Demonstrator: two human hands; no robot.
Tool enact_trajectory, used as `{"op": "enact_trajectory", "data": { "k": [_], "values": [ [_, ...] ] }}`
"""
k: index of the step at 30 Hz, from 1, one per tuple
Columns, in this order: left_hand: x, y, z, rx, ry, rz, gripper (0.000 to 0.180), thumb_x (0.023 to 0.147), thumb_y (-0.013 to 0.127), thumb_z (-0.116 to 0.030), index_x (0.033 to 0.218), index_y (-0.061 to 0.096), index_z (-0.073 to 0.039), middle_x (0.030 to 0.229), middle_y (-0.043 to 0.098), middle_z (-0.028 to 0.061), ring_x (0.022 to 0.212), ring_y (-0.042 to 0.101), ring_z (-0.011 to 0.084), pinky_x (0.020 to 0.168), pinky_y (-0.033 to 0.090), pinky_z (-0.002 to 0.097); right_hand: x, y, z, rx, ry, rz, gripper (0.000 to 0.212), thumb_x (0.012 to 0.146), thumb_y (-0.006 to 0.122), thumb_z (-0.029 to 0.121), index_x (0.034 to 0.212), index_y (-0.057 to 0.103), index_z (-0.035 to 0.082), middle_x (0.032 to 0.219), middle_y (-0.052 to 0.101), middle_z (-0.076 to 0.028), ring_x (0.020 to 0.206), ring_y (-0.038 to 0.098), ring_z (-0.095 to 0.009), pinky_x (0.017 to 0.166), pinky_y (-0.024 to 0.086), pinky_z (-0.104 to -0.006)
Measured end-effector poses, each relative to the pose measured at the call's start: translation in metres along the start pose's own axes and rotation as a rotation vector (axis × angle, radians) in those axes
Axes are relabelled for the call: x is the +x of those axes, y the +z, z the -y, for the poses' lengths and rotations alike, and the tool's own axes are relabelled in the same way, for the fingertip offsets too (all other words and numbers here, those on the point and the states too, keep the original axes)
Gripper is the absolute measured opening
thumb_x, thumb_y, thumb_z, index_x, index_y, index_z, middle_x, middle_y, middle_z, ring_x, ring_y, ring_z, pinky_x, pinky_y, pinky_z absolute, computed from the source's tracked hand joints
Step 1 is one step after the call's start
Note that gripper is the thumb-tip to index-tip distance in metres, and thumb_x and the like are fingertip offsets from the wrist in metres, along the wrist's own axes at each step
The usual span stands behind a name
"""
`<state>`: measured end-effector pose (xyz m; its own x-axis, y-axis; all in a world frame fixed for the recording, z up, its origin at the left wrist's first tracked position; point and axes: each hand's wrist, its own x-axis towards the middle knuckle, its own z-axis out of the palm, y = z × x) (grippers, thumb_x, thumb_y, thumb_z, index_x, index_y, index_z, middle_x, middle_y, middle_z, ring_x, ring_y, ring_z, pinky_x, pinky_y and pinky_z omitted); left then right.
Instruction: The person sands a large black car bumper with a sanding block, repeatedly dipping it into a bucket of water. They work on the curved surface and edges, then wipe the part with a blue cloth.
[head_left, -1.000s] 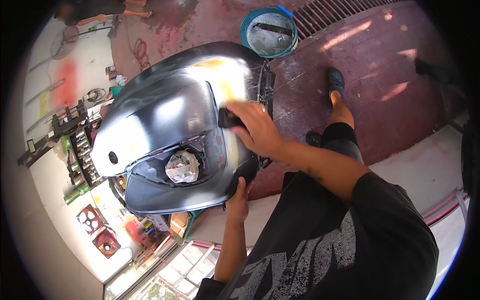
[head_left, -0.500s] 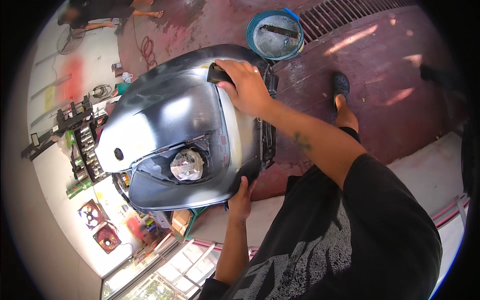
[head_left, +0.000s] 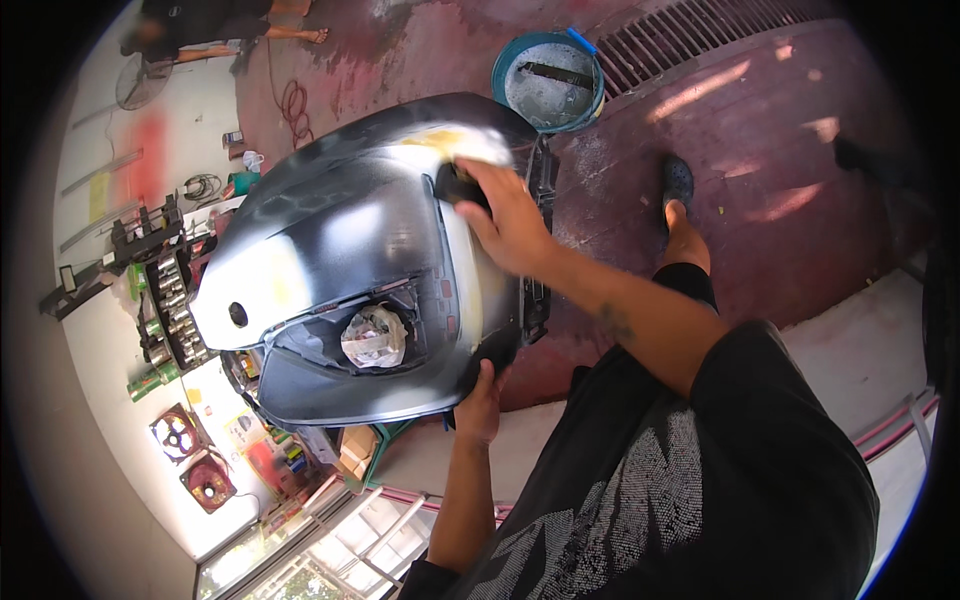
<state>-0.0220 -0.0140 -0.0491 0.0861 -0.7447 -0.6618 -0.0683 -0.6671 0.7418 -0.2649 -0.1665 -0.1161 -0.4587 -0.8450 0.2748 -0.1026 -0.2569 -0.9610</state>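
Right fingers [head_left: 503, 187], black block [head_left: 457, 187], now lower

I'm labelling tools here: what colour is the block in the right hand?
Black or very dark; the head view shows the block best.

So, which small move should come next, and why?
I would probably slide the dark block in the right hand slightly up toward the yellowish patch: the block lies on the curved panel just below this patch in the picture, and the left hand, touching the panel, may steady it.

Dark-red floor [head_left: 790, 250]; bright window [head_left: 315, 570]
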Motion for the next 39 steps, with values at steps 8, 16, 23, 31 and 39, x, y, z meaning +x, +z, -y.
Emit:
{"op": "enact_trajectory", "data": {
  "k": [8, 16, 23, 31, 39],
  "values": [
    [-0.005, 0.004, -0.003, 0.011, 0.04, 0.04, 0.051, 0.11, 0.064, -0.028, 0.152, 0.05, -0.003, 0.149, 0.06, 0.0113, 0.135, 0.06, 0.0277, 0.116, 0.051, 0.0486, 0.025, 0.009, -0.005, -0.048, 0.026, -0.102, 0.053, 0.1, 0.067, 0.02, 0.149, 0.055, 0.005, 0.142, 0.063, -0.019, 0.127, 0.057, -0.039, 0.11, 0.042, -0.0492],
    [-0.006, -0.006, 0.001, 0.031, 0.001, 0.024, 0.054, 0.11, 0.064, -0.031, 0.152, 0.049, -0.002, 0.151, 0.058, 0.0128, 0.137, 0.059, 0.0278, 0.118, 0.049, 0.0491, -0.074, -0.006, 0.022, -0.053, -0.033, 0.103, 0.057, 0.098, 0.07, 0.02, 0.151, 0.054, 0.007, 0.143, 0.062, -0.018, 0.126, 0.058, -0.039, 0.109, 0.043, -0.049],
    [-0.001, 0.002, -0.006, -0.001, 0.004, 0.073, 0.055, 0.109, 0.066, -0.032, 0.153, 0.049, -0.004, 0.15, 0.058, 0.0132, 0.137, 0.059, 0.0273, 0.119, 0.049, 0.0486, 0.018, 0.006, 0.001, -0.054, -0.035, -0.034, 0.056, 0.097, 0.07, 0.017, 0.15, 0.055, 0.006, 0.141, 0.062, -0.018, 0.125, 0.058, -0.039, 0.109, 0.041, -0.0497],
    [-0.005, 0.009, -0.008, -0.007, 0.016, 0.024, 0.057, 0.109, 0.065, -0.032, 0.153, 0.047, -0.001, 0.151, 0.057, 0.0133, 0.138, 0.058, 0.0275, 0.119, 0.048, 0.0491, 0.03, 0.009, -0.002, -0.132, -0.004, -0.072, 0.054, 0.098, 0.069, 0.021, 0.149, 0.055, 0.008, 0.14, 0.063, -0.017, 0.124, 0.057, -0.039, 0.107, 0.042, -0.05],
    [-0.005, 0.001, -0.004, -0.028, -0.008, 0.025, 0.052, 0.109, 0.066, -0.028, 0.154, 0.049, -0.008, 0.152, 0.057, 0.0105, 0.14, 0.057, 0.0256, 0.117, 0.049, 0.0493, -0.086, -0.006, 0.021, -0.188, -0.083, 0.205, 0.062, 0.093, 0.074, 0.021, 0.151, 0.054, 0.009, 0.141, 0.063, -0.014, 0.127, 0.056, -0.035, 0.109, 0.041, -0.0505]
  ]
}}
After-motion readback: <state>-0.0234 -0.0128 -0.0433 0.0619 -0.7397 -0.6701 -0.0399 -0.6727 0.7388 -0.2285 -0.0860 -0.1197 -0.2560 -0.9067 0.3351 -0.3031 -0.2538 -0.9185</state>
